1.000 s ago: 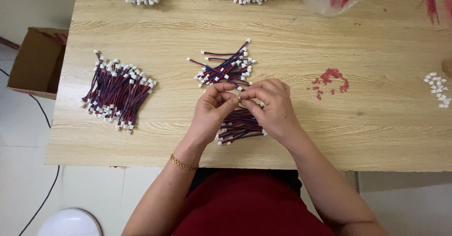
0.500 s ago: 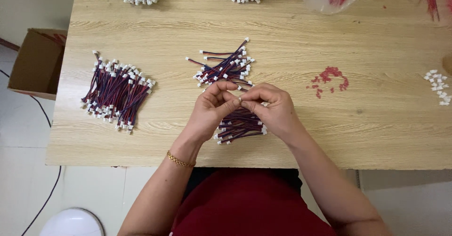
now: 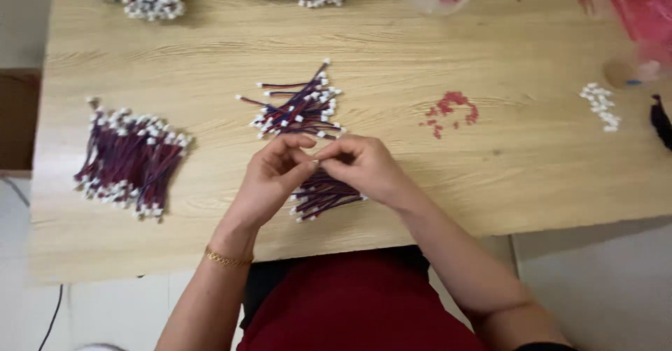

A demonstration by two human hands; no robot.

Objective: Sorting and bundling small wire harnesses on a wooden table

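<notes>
Both hands met above the near edge of the desk (image 3: 490, 183). The left hand (image 3: 269, 179) and right hand (image 3: 367, 169) each had a grip pinched shut, fingertips touching around a small white connector (image 3: 315, 160). A wire bundle (image 3: 323, 195) lay beneath them at 6 o'clock, a loose pile (image 3: 297, 109) at 12, and a bigger heap (image 3: 129, 158) at 9.

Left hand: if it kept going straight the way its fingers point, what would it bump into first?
The left hand points up and right, fingertips already meeting the right hand. That hand comes first, probably.
</notes>
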